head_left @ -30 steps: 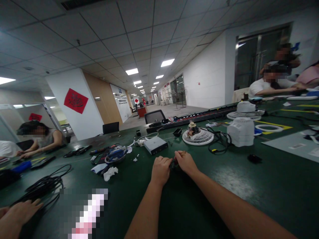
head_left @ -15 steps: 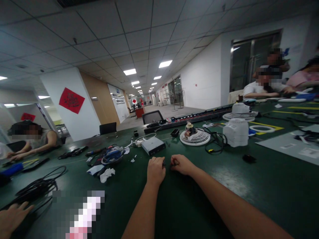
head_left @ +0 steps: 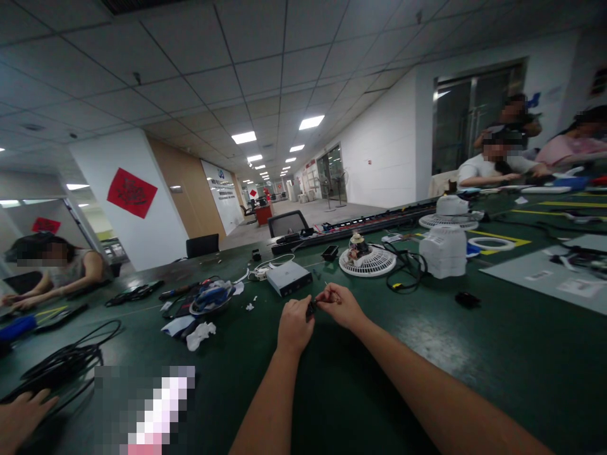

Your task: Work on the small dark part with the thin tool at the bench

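Note:
Both my hands meet over the dark green table (head_left: 427, 354), just in front of a grey box (head_left: 288, 279). My left hand (head_left: 294, 325) is closed into a fist and grips a small dark part (head_left: 310, 309) at its top. My right hand (head_left: 339, 304) pinches a thin piece at that same part; what it holds is too small to name. The two hands are almost touching, raised a little above the table.
A white fan grille with a motor (head_left: 367, 259), a white fan housing (head_left: 444, 251) and black cables (head_left: 66, 363) lie about. A tray of tools (head_left: 211, 297) and crumpled tissue (head_left: 199, 333) sit to the left. Other people work at the far left and right; another person's hand (head_left: 21, 417) rests bottom left.
My hands have lifted slightly off the table and the right one now pinches at the small part. The view has drifted a little to the right.

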`<action>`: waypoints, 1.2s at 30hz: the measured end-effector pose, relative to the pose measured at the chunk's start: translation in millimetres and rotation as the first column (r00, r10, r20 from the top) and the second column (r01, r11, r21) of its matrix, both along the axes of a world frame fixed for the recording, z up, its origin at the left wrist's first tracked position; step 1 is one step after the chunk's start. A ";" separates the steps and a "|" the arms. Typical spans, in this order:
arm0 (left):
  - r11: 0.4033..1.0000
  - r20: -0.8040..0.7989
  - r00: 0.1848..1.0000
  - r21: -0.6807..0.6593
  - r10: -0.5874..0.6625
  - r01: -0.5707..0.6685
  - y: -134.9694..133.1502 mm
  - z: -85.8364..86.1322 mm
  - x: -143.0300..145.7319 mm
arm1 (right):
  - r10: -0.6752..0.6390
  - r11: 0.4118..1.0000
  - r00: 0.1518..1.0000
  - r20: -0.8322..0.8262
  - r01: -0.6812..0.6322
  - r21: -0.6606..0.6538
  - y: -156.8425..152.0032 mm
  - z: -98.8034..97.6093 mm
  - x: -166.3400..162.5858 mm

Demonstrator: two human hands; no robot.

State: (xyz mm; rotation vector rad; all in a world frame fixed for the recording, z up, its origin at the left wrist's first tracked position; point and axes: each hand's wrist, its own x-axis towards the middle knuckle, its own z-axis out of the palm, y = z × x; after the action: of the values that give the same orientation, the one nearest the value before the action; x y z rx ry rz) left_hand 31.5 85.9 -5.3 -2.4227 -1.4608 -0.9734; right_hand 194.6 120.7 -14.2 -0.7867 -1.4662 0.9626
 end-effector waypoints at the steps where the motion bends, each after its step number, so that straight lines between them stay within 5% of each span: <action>1: 1.000 0.004 1.000 0.009 -0.006 0.006 0.5 -0.6 0.2 | 0.013 1.000 1.000 -0.024 -0.013 -0.008 -0.7 1.4 -0.7; 11: 0.994 -0.021 0.996 0.066 -0.086 0.088 -1.4 0.4 0.4 | -0.022 0.997 0.994 0.110 0.015 0.070 -8.0 10.3 3.1; 18: 0.982 -0.063 0.980 0.009 -0.188 0.189 -5.8 4.5 2.4 | 0.122 0.986 0.992 -0.017 -0.124 -0.116 -2.6 6.1 2.5; 20: 0.986 -0.029 0.986 0.027 -0.163 0.163 -5.5 4.1 3.5 | 0.132 0.981 0.989 -0.070 -0.140 -0.132 -3.0 6.8 0.5; 28: 0.995 0.063 0.996 0.072 0.058 -0.063 -1.0 -0.5 0.5 | -0.161 0.984 0.980 -0.115 0.150 -0.098 -12.6 20.6 -3.0; 36: 0.995 0.018 0.996 0.055 0.083 -0.084 -4.3 2.6 0.2 | -0.033 0.980 0.990 -0.137 0.005 -0.199 -15.5 23.5 -9.7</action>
State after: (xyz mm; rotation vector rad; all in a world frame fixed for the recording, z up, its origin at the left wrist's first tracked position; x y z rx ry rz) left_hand 31.7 81.6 -2.7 -2.3006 -1.5061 -1.0033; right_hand 184.8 105.2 9.3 -0.8576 -1.2530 1.1391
